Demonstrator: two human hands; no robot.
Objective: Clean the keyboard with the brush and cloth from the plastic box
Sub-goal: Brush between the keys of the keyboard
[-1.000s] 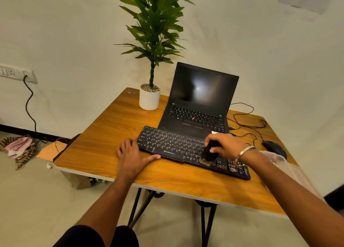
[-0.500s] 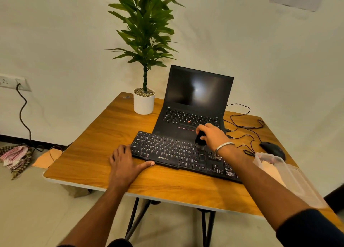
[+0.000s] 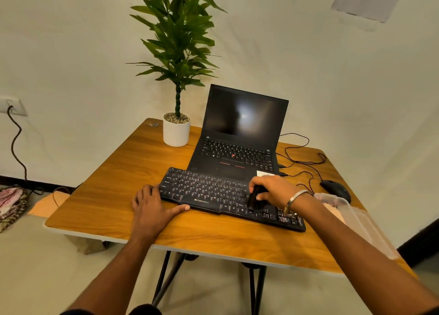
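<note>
A black keyboard (image 3: 213, 192) lies on the wooden table (image 3: 118, 196) in front of an open laptop. My right hand (image 3: 273, 188) grips a small dark brush (image 3: 254, 199), whose bristles touch the keys on the keyboard's right half. My left hand (image 3: 152, 207) rests flat on the table at the keyboard's left end, fingers straight and the thumb along the front edge. A clear plastic box (image 3: 354, 217) sits at the table's right edge, partly behind my right forearm, with something pale inside.
The black laptop (image 3: 240, 134) stands open behind the keyboard. A potted plant (image 3: 177, 129) is at the back left. A black mouse (image 3: 335, 188) and loose cables (image 3: 301, 157) lie at the back right. Cloth lies on the floor at the left.
My right hand has swept the brush from the keyboard's back rows towards the front rows on the right side. The left hand has stayed at the keyboard's left end.
</note>
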